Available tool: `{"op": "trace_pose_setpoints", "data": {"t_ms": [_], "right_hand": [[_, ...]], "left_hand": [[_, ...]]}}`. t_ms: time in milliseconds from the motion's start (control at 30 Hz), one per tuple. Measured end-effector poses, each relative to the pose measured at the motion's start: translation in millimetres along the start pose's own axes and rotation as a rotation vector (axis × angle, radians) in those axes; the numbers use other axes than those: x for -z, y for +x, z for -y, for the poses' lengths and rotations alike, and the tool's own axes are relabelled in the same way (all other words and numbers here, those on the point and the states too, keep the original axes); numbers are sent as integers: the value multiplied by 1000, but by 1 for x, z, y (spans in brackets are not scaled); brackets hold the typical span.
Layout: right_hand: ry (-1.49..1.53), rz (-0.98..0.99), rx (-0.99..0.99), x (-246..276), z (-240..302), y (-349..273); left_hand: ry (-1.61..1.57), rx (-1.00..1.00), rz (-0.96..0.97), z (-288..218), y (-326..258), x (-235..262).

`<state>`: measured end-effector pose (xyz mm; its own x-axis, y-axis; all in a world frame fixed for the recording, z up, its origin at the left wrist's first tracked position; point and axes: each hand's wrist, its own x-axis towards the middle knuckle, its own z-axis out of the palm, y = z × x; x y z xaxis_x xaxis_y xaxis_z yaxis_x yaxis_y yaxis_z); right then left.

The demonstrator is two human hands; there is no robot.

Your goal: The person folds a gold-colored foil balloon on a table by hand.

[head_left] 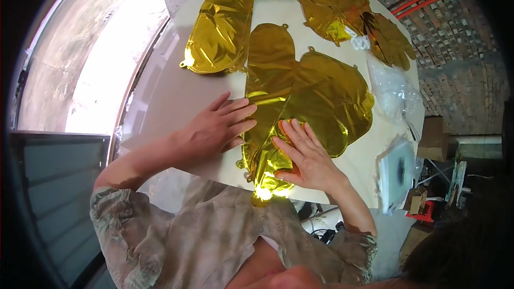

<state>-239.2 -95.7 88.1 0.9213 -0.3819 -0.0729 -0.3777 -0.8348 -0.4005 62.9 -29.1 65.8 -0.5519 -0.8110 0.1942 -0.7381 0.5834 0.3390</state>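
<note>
A flat, shiny gold foil balloon point(326, 91) with rounded lobes and small tabs lies in front of me, its narrow end reaching past the table's near edge. My left hand point(217, 124) rests at the balloon's left edge, fingers spread, the fingertips on the foil. On the lower part of the foil, my right hand point(306, 156) lies palm down with its fingers stretched out. Neither hand grips anything. Another gold foil balloon point(219, 27) lies beyond my left hand, wrinkled and uninflated. More creased gold foil point(334, 5) is spread at the far right.
All of it lies on a pale table point(171, 96). Along the right edge are a clear plastic bag point(391, 88), a white crumpled piece point(360, 42) and a stack of clear flat packets point(397, 174). A cardboard box point(433, 142) stands beyond. Bright light enters from the left.
</note>
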Motion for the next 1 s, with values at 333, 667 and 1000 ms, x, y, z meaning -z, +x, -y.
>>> {"op": "trace_pose_setpoints", "data": {"t_ms": [333, 667, 1000], "right_hand": [[-1, -20, -34, 7, -9, 11], [-8, -49, -10, 5, 0, 15], [-4, -102, -13, -1, 6, 23]], "left_hand": [[-24, -6, -2, 7, 8, 10], [-33, -3, 8, 11, 5, 2], [-9, -9, 8, 15, 4, -3]]}}
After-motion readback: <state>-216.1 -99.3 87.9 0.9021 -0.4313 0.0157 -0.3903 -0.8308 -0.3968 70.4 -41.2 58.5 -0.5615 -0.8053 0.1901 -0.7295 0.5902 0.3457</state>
